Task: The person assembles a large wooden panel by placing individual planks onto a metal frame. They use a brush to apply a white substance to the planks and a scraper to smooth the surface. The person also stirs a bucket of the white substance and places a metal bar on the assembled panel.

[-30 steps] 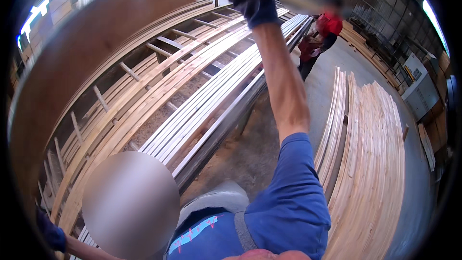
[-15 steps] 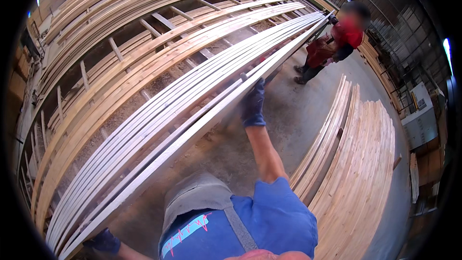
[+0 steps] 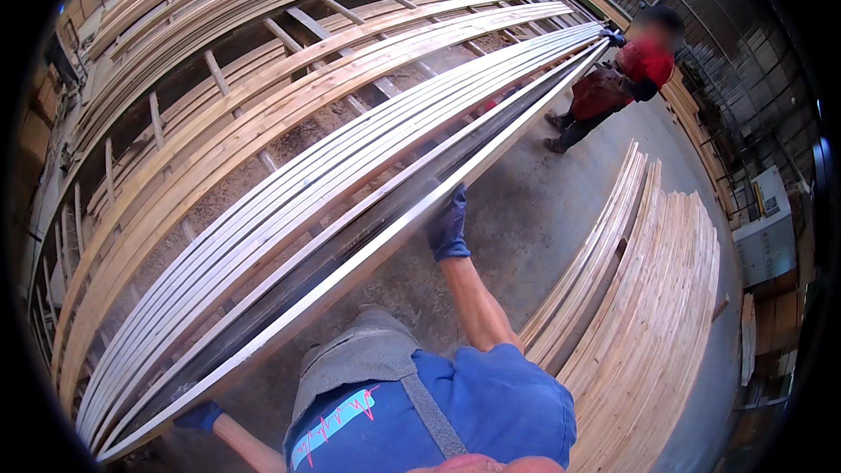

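Note:
A long wooden plank (image 3: 350, 268) with a whitened top edge runs diagonally in front of me, apart from the row of planks beside it. My right hand (image 3: 449, 226), in a dark blue glove, is closed round it about midway along. Near the plank's lower left end, my left hand (image 3: 200, 416), also gloved, reaches under it, with its fingers mostly hidden behind the wood. At the far end a co-worker's gloved hand (image 3: 616, 38) is at the plank's tip. Several white-edged planks (image 3: 302, 182) lie side by side on the rack, next to a dark gap.
The slatted rack (image 3: 328, 61) also bears bare wooden planks (image 3: 236, 133). A co-worker in a red top (image 3: 638, 66) stands at the far right. To my right a stack of bare planks (image 3: 657, 271) lies on the concrete floor (image 3: 543, 201). A pale cabinet (image 3: 765, 228) stands beyond.
The held plank has moved away from the row, toward me and right, widening the dark gap. Both my hands have moved with it. The co-worker has shifted slightly right.

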A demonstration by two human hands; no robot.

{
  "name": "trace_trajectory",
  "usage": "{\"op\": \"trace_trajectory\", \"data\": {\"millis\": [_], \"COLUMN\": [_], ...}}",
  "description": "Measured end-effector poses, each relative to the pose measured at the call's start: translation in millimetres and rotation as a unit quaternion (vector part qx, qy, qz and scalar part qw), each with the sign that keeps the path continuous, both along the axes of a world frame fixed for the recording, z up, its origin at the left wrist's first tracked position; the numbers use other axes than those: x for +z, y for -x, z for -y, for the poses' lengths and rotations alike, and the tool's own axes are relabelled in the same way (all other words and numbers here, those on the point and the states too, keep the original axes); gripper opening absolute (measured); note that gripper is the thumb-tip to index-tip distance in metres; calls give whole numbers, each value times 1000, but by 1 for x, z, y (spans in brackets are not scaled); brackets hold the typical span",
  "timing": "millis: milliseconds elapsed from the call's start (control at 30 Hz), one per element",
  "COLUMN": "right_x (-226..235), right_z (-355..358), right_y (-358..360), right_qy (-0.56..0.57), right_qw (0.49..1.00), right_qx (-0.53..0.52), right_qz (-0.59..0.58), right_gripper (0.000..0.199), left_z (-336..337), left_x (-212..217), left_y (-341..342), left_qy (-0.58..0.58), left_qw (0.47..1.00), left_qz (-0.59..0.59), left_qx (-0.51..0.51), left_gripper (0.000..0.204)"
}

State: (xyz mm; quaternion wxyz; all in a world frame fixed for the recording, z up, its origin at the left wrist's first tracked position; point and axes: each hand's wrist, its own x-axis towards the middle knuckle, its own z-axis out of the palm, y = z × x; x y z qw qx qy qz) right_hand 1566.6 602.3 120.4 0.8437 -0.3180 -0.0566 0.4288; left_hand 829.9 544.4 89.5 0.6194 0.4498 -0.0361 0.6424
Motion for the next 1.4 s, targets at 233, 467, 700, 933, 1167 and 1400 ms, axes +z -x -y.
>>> {"op": "trace_trajectory", "data": {"millis": [233, 467, 700, 933, 1167, 1400], "right_x": [-29, 20, 46, 48, 2, 79], "right_z": [-9, 10, -32, -50, -73, -34], "right_y": [-8, -20, -16, -35, -73, 68], "right_qy": [295, 392, 454, 501, 274, 351], "right_qw": [929, 890, 760, 756, 515, 863], "right_qx": [134, 128, 277, 286, 372, 189], "right_qz": [177, 197, 373, 309, 722, 311], "right_gripper": [64, 46, 38, 21, 23, 34], "left_z": [-32, -54, 0, -18, -59, -18], "left_x": [29, 38, 15, 52, 70, 69], "left_y": [-83, -104, -38, -66, -64, -37], "left_qy": [352, 445, 689, 656, 608, 512], "left_qw": [750, 773, 581, 613, 665, 722], "left_qz": [-34, 175, -306, -339, -332, -408], "left_qx": [559, 416, 307, 282, 279, 226], "left_gripper": [59, 64, 81, 46, 34, 31]}}
